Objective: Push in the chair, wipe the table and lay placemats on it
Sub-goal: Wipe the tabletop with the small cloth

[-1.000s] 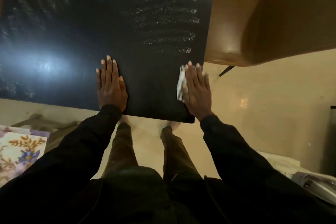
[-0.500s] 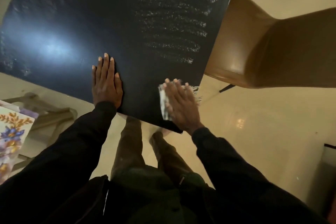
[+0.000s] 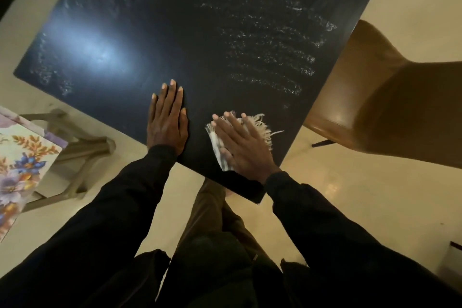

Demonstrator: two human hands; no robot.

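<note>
A black table (image 3: 200, 32) fills the upper half of the head view, with wet wipe streaks across its right side. My left hand (image 3: 167, 120) lies flat on the tabletop near the front edge, fingers straight. Just right of it, my right hand (image 3: 243, 144) presses a white fringed cloth (image 3: 260, 126) flat on the table near the front corner; most of the cloth is hidden under the palm. A brown chair (image 3: 390, 105) stands at the table's right side, its seat against the table edge.
A floral-patterned sheet (image 3: 17, 165) lies at the left edge on a beige plastic stool (image 3: 82, 147). Cream floor tiles (image 3: 362, 207) surround the table. My legs stand at the table's near corner.
My right hand has slid the cloth leftward along the front edge, from the right edge toward my left hand. The left hand stays flat in place. The camera has turned and pulled back.
</note>
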